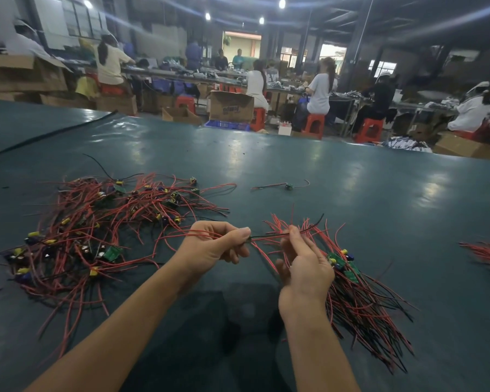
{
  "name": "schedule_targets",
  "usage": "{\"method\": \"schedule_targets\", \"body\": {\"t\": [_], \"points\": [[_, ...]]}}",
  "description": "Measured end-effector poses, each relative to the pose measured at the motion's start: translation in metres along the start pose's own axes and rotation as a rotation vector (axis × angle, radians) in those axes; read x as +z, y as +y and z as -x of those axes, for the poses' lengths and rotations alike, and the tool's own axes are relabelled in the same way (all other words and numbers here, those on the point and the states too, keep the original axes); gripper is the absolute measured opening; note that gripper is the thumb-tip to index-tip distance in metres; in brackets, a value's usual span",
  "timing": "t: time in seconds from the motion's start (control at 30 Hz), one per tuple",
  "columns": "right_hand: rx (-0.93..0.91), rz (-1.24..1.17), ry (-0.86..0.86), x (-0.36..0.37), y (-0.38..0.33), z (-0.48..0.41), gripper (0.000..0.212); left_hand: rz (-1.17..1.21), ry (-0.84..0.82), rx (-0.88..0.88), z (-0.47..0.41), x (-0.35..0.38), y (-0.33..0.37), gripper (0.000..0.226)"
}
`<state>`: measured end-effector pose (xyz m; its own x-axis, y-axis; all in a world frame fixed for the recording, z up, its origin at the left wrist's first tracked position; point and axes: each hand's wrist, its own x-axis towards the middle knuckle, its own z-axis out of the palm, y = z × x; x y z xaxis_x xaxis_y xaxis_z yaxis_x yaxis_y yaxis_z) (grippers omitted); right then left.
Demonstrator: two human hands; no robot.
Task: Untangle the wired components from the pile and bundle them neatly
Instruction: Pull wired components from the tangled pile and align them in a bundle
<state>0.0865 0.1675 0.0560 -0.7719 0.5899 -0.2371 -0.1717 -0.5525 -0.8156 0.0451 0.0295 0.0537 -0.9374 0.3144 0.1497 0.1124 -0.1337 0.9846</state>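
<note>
Wires in red and black, tipped with yellow-and-blue connectors and small green boards, sprawl as a loose pile [102, 230] over the left part of the dark green surface [351, 179]. A thick black cable [48, 134] crosses the far left corner behind it. The pile's nearest strands reach the left hand [212, 247], which hovers just right of the heap above the surface.

That hand has its fingers curled, and thumb and forefinger pinch one wired component [266, 236] drawn out from the mass. Red leads from this component trail back leftward over the knuckles toward the pile. Its thin black lead runs taut to the right, bridging the short gap between the hands.

The right hand [306, 267] is raised with its back to the camera and pinches the far part of that black lead between thumb and fingertip. The lead's free end sticks out up and to the right past the fingers.

Directly behind and below this hand lies the sorted bundle [362, 301], its leads roughly parallel, with green boards gathered close to the palm. Whether the palm also grips the bundle cannot be told.

Farther back, a single component [287, 185] rests alone on the surface, well apart from both hands. Another red bundle [487, 254] lies at the right edge.
</note>
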Motion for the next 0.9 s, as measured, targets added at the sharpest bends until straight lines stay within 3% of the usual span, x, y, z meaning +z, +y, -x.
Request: {"method": "schedule_targets", "body": {"t": [0.17,0.3,0.47,0.63,0.8,0.9], "points": [[-0.027,-0.085,0.101,-0.009,-0.014,-0.010,0.015,0.028,-0.008,0.018,0.000,-0.012,0.006,0.020],[-0.071,-0.201,0.219,-0.028,-0.033,-0.027,0.012,0.270,0.233,0.059,-0.004,-0.043,0.015,0.031],[-0.197,-0.097,0.021,-0.010,-0.017,-0.013,0.019,0.327,0.248,0.049,-0.006,-0.039,0.017,0.020],[-0.195,0.006,-0.124,0.001,0.005,0.001,0.035,0.344,0.214,0.029,-0.007,-0.023,0.009,0.019],[-0.238,0.201,-0.299,0.008,0.021,0.014,0.012,0.378,0.099,-0.064,-0.005,-0.011,0.005,0.020],[-0.315,0.250,-0.353,0.009,0.027,0.018,0.009,0.310,0.007,-0.100,-0.003,-0.004,0.004,0.022]]}}
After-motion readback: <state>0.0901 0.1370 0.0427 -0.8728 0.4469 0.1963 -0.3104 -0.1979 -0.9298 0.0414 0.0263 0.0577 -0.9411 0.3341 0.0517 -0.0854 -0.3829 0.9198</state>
